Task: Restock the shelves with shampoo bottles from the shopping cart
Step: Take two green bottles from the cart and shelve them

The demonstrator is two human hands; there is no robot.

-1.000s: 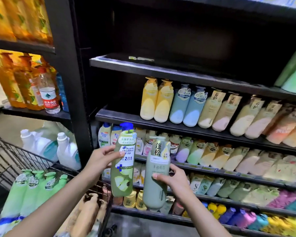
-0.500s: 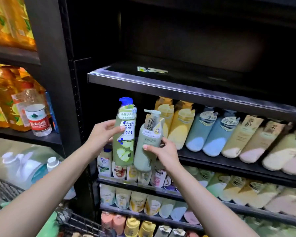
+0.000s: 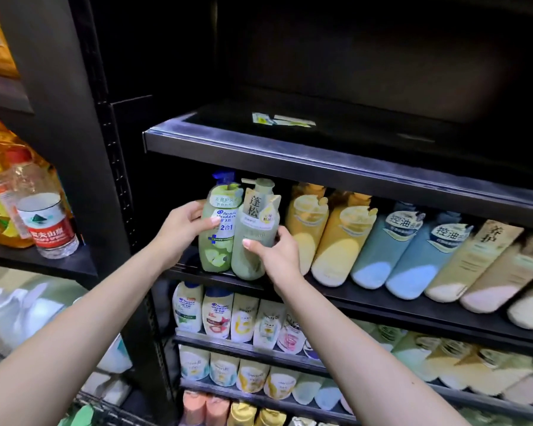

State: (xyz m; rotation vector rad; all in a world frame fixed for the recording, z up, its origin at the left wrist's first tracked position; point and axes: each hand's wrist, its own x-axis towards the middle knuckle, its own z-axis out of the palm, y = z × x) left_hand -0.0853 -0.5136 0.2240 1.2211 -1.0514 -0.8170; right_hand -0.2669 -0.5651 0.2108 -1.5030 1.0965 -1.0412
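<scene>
At nine o'clock on black metal shelf, left hand gripping green apple-print plastic bottle, right hand clutching pale-green pump bottle; could topple if released while tilted.

The tall green plastic shampoo bottle has a blue cap and an apple-slice pattern, and the sage-green pump bottle beside it carries a cream label. Along the black metal shelf stand yellow-and-white bottles, then pale blue ones. A clear plastic water bottle wears a red-and-white label.

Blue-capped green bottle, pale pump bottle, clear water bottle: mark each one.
Blue-capped green bottle (image 3: 217, 238), head view, on its front label.
Pale pump bottle (image 3: 254, 229), head view, on its upper body.
Clear water bottle (image 3: 45, 222), head view, on its label.
</scene>
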